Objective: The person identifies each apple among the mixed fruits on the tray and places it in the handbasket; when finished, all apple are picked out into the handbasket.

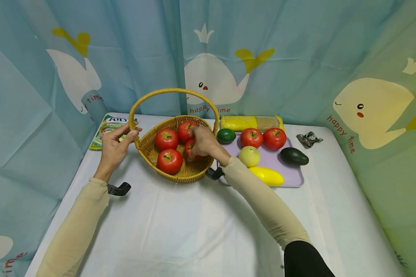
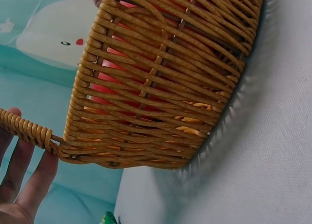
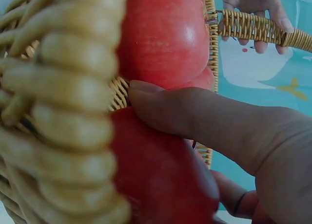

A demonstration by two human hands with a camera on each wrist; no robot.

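A woven wicker basket (image 1: 183,179) with a tall arched handle (image 1: 173,90) stands on the white table. Several red apples lie inside, among them one apple (image 1: 166,139) at the left and another (image 1: 170,161) at the front. My left hand (image 1: 112,151) pinches the lower left end of the handle between thumb and fingers; the left wrist view shows the fingertips (image 2: 45,160) around it. Inside the basket's right side, my right hand (image 1: 207,143) grips a red apple (image 3: 156,175), thumb on its near side and fingers beyond. Another apple (image 3: 163,39) sits close beside that thumb.
Right of the basket, a purple tray (image 1: 275,184) bears two red apples, a green-yellow round fruit (image 1: 249,156), a yellow mango-like fruit (image 1: 267,176), a lime (image 1: 226,135) and an avocado (image 1: 294,156). Behind lies a yellow packet (image 1: 242,123). A Fox's bag (image 1: 105,130) is left, a dark wrapper (image 1: 309,139) right.
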